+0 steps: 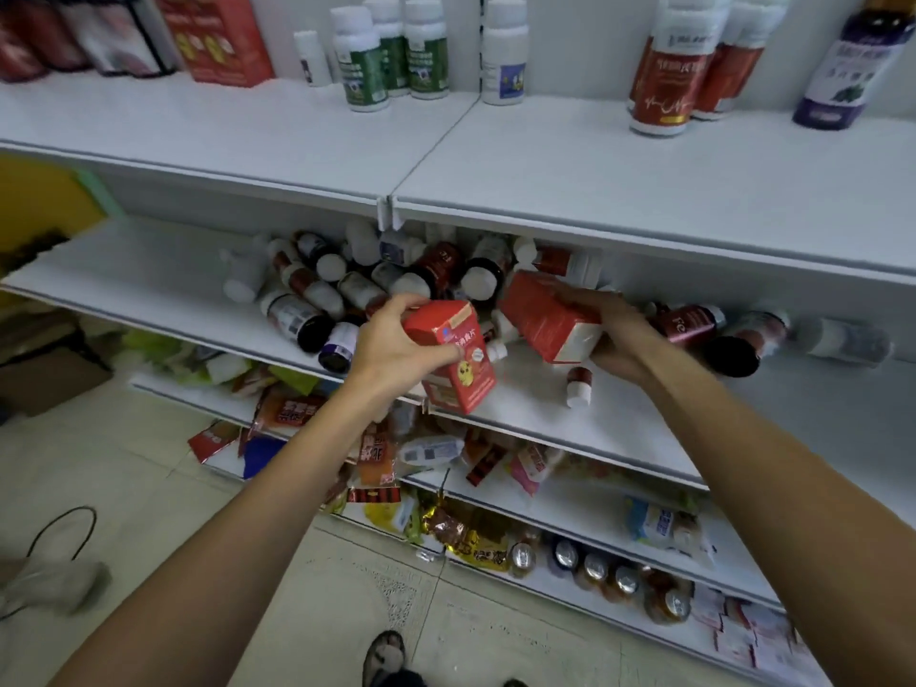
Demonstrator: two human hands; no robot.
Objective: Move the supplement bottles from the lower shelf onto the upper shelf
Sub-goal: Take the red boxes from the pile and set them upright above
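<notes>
White laminate upper shelf (595,181) spans the top of the frame. A few items already stand upright at its back: green-labelled bottles (391,57) top centre, red-labelled bottles (669,81) upper right. On the lower shelf (148,270), mid-frame, a heap of supplement bottles (376,280) lies tumbled, so most of the job looks undone. At centre the left hand (391,339) grips a red carton (458,364); the right hand (614,334) clasps a second red carton (545,314) (cartons, not bottles). A small red bottle (579,386) lies loose just below.
</notes>
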